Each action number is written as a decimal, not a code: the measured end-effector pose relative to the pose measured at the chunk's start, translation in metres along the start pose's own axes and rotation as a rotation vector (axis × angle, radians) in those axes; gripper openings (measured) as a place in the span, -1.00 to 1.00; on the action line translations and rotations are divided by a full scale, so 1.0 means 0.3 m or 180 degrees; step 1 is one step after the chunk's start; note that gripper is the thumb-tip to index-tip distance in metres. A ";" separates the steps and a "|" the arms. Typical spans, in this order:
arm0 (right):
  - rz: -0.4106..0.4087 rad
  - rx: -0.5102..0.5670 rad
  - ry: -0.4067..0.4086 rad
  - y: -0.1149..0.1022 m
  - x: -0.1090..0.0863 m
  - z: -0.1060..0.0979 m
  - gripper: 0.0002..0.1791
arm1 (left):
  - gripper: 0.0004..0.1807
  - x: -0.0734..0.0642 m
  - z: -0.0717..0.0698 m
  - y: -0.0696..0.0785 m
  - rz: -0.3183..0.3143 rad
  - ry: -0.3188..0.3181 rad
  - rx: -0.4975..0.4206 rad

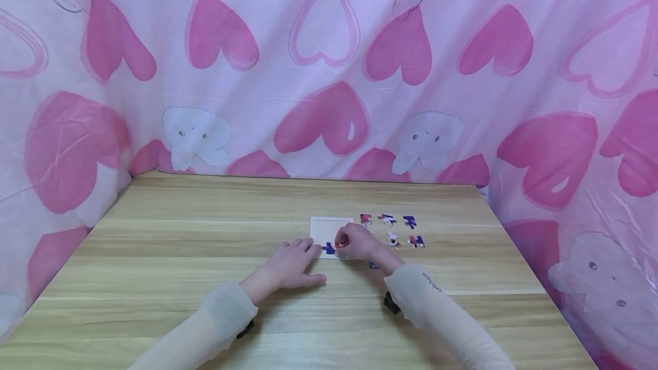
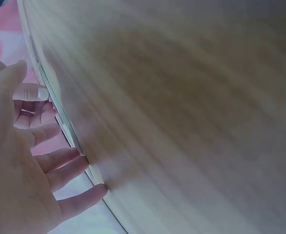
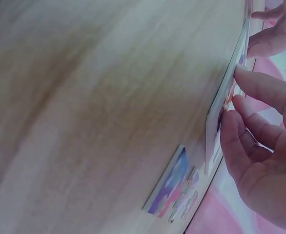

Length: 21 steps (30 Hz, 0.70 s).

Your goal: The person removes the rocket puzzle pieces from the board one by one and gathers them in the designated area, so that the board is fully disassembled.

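A white puzzle tray (image 1: 324, 228) lies flat near the middle of the table. One blue-purple puzzle piece (image 1: 329, 249) sits along its near side. With thumb and fingertips, my right hand (image 1: 358, 241) pinches an orange-red puzzle piece (image 3: 228, 99) low over the tray, just right of the blue one; the fingers hide much of it. My left hand (image 1: 292, 264) rests at the tray's left edge, fingers spread and fairly straight, thumb out to the right. In the left wrist view, the left hand's fingertips (image 2: 100, 189) touch down near the tabletop.
Several loose puzzle pieces lie right of the tray, among them a red one (image 1: 365, 220), a white one (image 1: 388, 219) and a purple one (image 1: 409, 221). A blue piece (image 1: 373, 265) lies partly behind the right wrist. Heart-patterned pink curtains (image 1: 329, 119) border the wooden table (image 1: 180, 244).
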State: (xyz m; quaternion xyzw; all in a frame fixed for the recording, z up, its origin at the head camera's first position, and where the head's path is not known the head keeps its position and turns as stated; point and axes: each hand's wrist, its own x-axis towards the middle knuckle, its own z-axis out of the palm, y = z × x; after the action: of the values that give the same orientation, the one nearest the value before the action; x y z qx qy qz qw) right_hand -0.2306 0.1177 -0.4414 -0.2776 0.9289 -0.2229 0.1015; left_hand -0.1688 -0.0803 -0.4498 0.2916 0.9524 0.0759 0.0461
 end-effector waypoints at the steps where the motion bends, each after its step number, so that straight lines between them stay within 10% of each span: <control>1: 0.0031 0.0013 -0.0018 -0.001 0.001 -0.001 -0.86 | -0.16 -0.001 0.000 0.000 0.0002 -0.0005 0.0014; 21: 0.0149 0.1335 0.0081 0.054 -0.005 0.003 -0.82 | -0.21 -0.002 0.000 -0.003 0.0046 0.0013 0.0021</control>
State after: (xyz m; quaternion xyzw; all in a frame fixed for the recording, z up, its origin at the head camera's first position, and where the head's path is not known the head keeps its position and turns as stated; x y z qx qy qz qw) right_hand -0.2365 0.1304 -0.4498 -0.2260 0.8696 -0.4124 0.1504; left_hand -0.1689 -0.0813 -0.4498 0.2986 0.9506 0.0737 0.0426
